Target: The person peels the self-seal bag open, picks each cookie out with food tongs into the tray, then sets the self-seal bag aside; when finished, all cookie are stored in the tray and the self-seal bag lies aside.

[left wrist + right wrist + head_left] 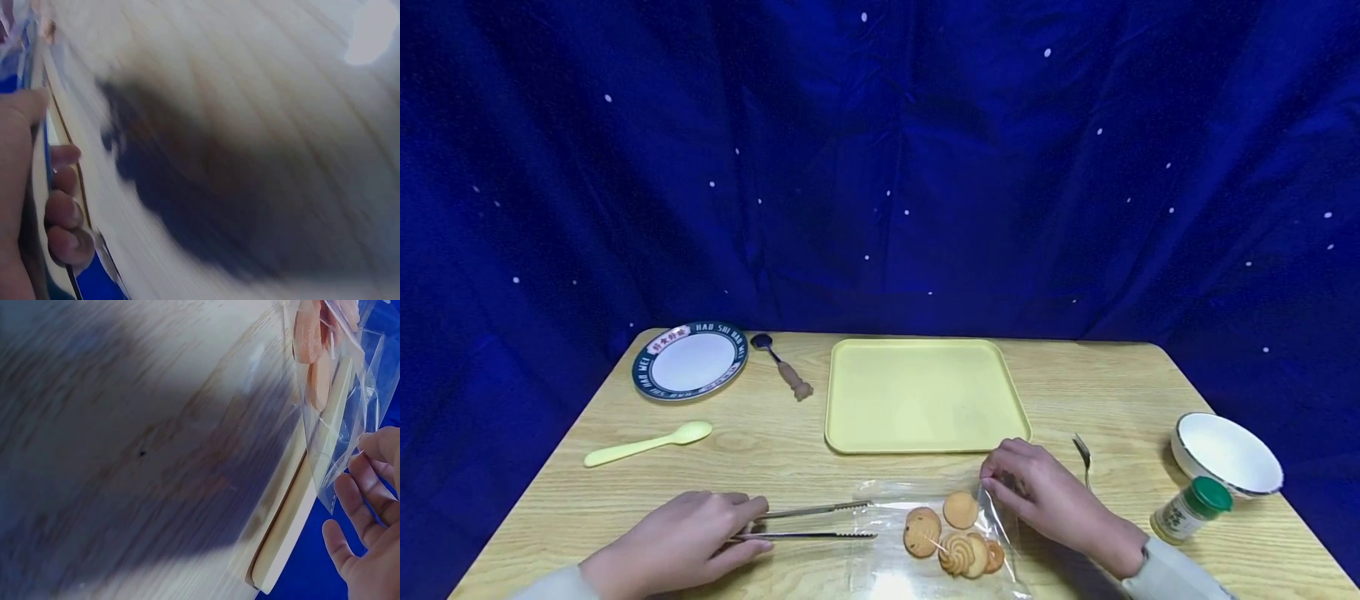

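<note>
Metal tongs (814,510) with toothed tips lie in my left hand (688,533), their two arms spread apart and pointing right. Those tips overlap the left edge of a clear plastic bag (880,575) in the head view. Inside the bag are several cookies: a large speckled one (922,533), a plain round one (961,509), and a swirled one (957,553) among smaller ones. At the bag's upper right, my right hand (1048,497) pinches its edge between thumb and fingers. The right wrist view shows the bag (331,444) hanging by the fingertips, with cookies (319,381) inside.
Behind the bag sits a yellow tray (925,396). A rimmed plate (692,362), a brown-handled spoon (790,377) and a yellow spoon (647,442) lie to the left. On the right are a fork (1082,454), a green-capped jar (1191,508) and a white bowl (1225,454).
</note>
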A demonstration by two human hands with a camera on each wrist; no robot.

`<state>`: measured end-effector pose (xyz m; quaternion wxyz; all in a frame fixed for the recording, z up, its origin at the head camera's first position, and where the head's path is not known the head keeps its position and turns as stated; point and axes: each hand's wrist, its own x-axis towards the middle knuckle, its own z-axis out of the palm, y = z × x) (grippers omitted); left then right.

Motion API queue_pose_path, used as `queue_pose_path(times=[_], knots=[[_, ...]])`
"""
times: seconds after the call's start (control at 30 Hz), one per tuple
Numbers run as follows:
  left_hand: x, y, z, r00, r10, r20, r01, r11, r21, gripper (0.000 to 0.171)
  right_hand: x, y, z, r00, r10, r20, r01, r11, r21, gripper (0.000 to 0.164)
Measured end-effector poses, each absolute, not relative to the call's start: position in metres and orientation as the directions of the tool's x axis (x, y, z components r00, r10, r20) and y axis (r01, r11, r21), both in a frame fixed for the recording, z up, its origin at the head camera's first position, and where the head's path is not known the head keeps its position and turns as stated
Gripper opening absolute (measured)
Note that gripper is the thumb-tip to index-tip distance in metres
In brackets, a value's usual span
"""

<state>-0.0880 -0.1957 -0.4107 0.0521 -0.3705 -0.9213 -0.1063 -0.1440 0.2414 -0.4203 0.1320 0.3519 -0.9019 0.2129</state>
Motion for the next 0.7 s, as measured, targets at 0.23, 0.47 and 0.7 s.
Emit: queue_pose_path(times=[0.23, 0.47, 0.7], knots=[[-0.093, -0.17, -0.413, -0.722, 0.681, 0.123, 0.69, 0.694, 0.205, 0.031, -0.143, 0.24, -0.42, -0.723, -0.579, 0.378, -0.686, 0.665, -0.295, 0.012], [-0.096, -0.151, -0.417, -0.696, 0.704, 0.141, 0.717, 0.67, 0.193, 0.034, -0.144, 0.24, -0.418, -0.718, -0.579, 0.387, -0.69, 0.663, -0.29, 0.013], [-0.097, -0.14, -0.422, -0.696, 0.711, 0.101, 0.712, 0.666, 0.222, 0.034, -0.143, 0.239, -0.418, -0.721, -0.587, 0.369, -0.69, 0.658, -0.301, 0.012]])
